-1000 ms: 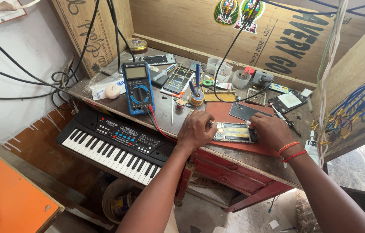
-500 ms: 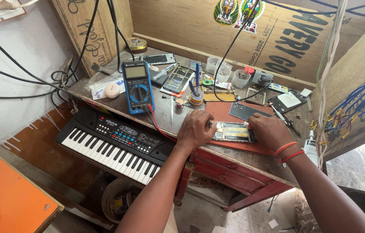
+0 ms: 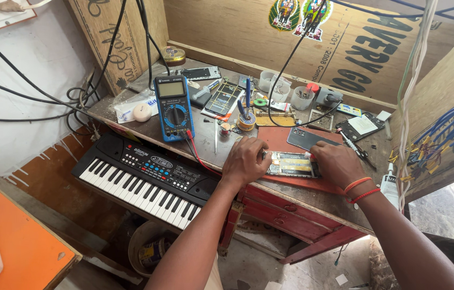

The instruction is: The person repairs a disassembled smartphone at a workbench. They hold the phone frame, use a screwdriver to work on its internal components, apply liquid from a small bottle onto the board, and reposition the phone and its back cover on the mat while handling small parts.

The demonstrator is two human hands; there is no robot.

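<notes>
At the left edge of the cluttered workbench (image 3: 130, 115) I see a black keyboard (image 3: 146, 180) leaning below a blue multimeter (image 3: 173, 107) (its red lead trailing toward me). Moving right, my left hand (image 3: 246, 161) rests curled, fingers together, pressing the left end of the opened phone (image 3: 293, 164), which lies flat on a red mat (image 3: 278, 140). My right hand (image 3: 337, 164) grips its right end, fingers closed around the edge. A dark phone back (image 3: 306, 138) sits just behind.

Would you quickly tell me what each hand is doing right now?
Left hand: curled, gripping the left end of the opened phone.
Right hand: curled, gripping its right end.
</notes>
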